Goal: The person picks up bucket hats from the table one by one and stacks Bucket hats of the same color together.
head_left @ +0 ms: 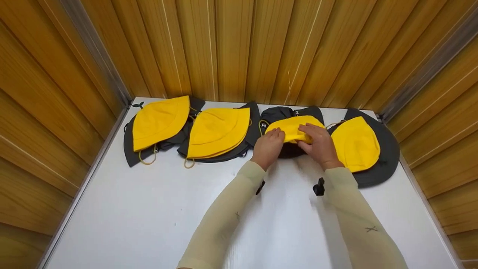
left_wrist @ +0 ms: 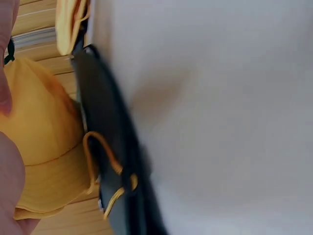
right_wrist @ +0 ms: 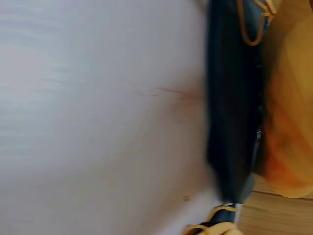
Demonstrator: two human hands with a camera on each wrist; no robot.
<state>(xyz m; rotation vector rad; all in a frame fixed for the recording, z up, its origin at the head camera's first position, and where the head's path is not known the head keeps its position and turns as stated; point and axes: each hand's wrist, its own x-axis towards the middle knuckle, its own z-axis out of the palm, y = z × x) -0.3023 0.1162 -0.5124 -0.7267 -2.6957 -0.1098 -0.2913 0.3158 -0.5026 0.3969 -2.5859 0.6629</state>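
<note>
Your left hand (head_left: 268, 148) and right hand (head_left: 320, 145) grip opposite sides of a yellow hat (head_left: 289, 126), fingers curled round its edges, over a dark hat (head_left: 278, 113) on the white tabletop (head_left: 123, 224), near the rightmost hat (head_left: 356, 144).

Yellow bucket hats (head_left: 220, 129) of matt cloth and dark hats (head_left: 388, 157) of matt fabric line the far edge of a smooth, slightly glossy white tabletop (head_left: 149, 224); behind, a ribbed wood-grain wall (head_left: 231, 48); a metal-looking post (head_left: 98, 52) at the far left corner.
</note>
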